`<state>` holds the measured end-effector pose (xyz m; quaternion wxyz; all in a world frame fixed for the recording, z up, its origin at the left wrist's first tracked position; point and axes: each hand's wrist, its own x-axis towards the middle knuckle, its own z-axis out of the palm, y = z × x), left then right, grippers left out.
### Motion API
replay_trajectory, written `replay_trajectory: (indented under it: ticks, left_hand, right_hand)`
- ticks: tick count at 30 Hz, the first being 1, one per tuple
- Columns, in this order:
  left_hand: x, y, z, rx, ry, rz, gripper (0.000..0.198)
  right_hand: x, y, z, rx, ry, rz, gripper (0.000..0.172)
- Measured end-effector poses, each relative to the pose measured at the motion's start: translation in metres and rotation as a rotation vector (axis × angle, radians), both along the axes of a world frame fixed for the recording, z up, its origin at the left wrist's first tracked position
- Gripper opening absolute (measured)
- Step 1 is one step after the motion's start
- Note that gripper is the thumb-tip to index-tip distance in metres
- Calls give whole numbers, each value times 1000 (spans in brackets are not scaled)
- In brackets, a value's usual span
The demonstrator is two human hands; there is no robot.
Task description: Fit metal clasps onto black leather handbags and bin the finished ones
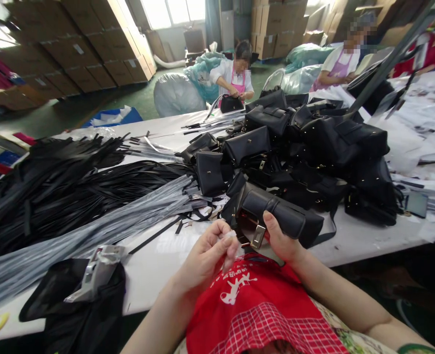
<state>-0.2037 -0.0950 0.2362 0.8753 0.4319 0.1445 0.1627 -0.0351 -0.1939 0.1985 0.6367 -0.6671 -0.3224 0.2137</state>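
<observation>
My right hand [282, 241] grips a black handbag [276, 209] near the table's front edge, the thumb lying over its flap. A gold metal clasp [258, 236] hangs at the bag's front, beside that thumb. Left of the bag, my left hand [213, 248] is closed in a pinch. A small whitish, see-through scrap of plastic film [231, 235] shows between its fingertips. The fingers of my right hand are mostly hidden behind the bag.
A heap of black handbags [343, 142] lies beyond my right hand. Black straps [73, 191] and plastic-wrapped strips [103, 231] spread over the left side. A tape dispenser [95, 275] rests on black fabric at front left. Across the table [158, 258], a co-worker [235, 76] handles another bag.
</observation>
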Motion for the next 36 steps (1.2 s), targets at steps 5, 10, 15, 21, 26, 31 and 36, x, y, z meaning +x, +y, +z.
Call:
replay_trajectory:
  ticks: [5, 10, 15, 21, 26, 31, 36]
  left_hand:
    - [-15, 18, -19, -70, 111, 191, 32]
    - [-24, 24, -38, -51, 220, 326, 34]
    - [-33, 27, -48, -110, 168, 314, 25]
    - [-39, 33, -55, -196, 68, 339, 12]
    - [-38, 39, -61, -260, 35, 381, 5]
    - [-35, 44, -70, -264, 35, 391, 7]
    - [-32, 49, -77, -192, 108, 425, 10]
  right_hand:
    - [26, 15, 31, 56, 374, -77, 45]
    - [63, 36, 66, 122, 356, 55, 42]
    - [85, 24, 77, -81, 148, 91, 42]
    - [92, -2, 19, -711, 60, 604, 40]
    - [110, -17, -68, -969, 120, 659, 39]
    - [132, -41, -107, -990, 129, 706, 41]
    - [140, -46, -114, -993, 140, 663, 43]
